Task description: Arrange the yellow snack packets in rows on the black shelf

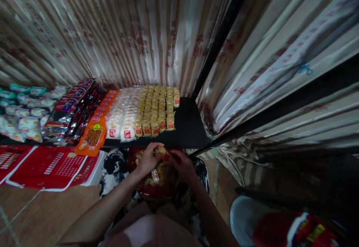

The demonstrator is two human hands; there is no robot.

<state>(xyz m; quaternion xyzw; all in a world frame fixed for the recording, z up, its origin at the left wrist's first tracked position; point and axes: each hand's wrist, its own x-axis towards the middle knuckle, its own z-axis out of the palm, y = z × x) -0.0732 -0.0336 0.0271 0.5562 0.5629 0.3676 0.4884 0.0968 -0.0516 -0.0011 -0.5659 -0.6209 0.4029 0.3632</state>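
Observation:
Both of my hands meet over a red bag point(153, 193) on my lap, just in front of the shelf edge. Between them is a small yellowish wrapped snack pack point(162, 151). My left hand point(150, 159) pinches it from the left with bent fingers. From the right, my right hand point(183, 164) grips the same pack, its fingers partly in shadow. Other yellowish packs point(155, 176) lie loose in the bag below. Rows of matching yellow packs point(157, 108) stand on the black shelf point(188, 121) beyond my hands.
Left along the shelf are white round packs point(127, 116), orange bags point(94, 134), dark red packets point(66, 108) and white-green packets point(29, 123). A red and white bag point(56, 166) hangs below. Dark poles and curtains point(140, 33) stand behind. A pale tub point(244, 213) sits right.

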